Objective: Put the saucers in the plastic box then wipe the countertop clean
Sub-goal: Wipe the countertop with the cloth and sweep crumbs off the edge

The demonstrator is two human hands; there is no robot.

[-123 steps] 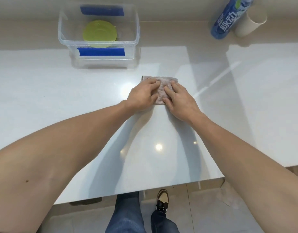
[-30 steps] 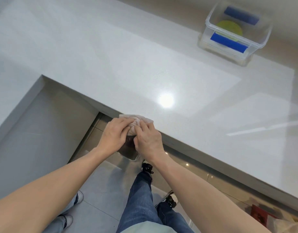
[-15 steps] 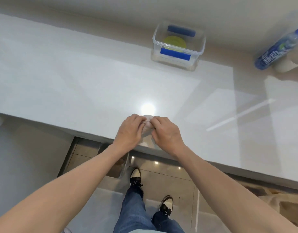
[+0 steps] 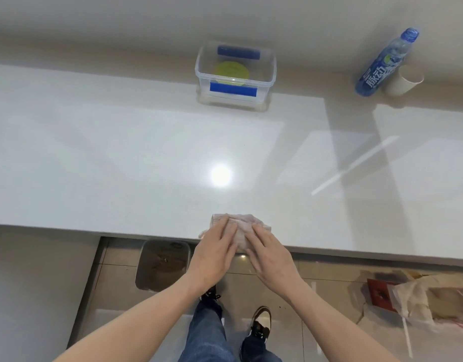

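Note:
A clear plastic box [image 4: 269,74] with blue tape strips stands at the back of the white countertop [image 4: 120,158]. A yellow-green saucer [image 4: 233,71] lies inside it. A crumpled pinkish cloth [image 4: 240,224] rests at the counter's front edge. My left hand [image 4: 216,253] and my right hand [image 4: 268,254] both press flat on the cloth, fingers pointing away from me, covering its near part.
A blue drink bottle [image 4: 384,64] and a beige cup [image 4: 405,81] stand at the back right by the wall. Below the counter edge are a metal bin [image 4: 159,262], tiled floor, my shoes and jeans, and plastic bags [image 4: 418,299] at the right.
The cloth was bunched between both hands at the counter's edge; now it is spread wider on the counter and both hands lie flatter on it. The view has steadied toward the box.

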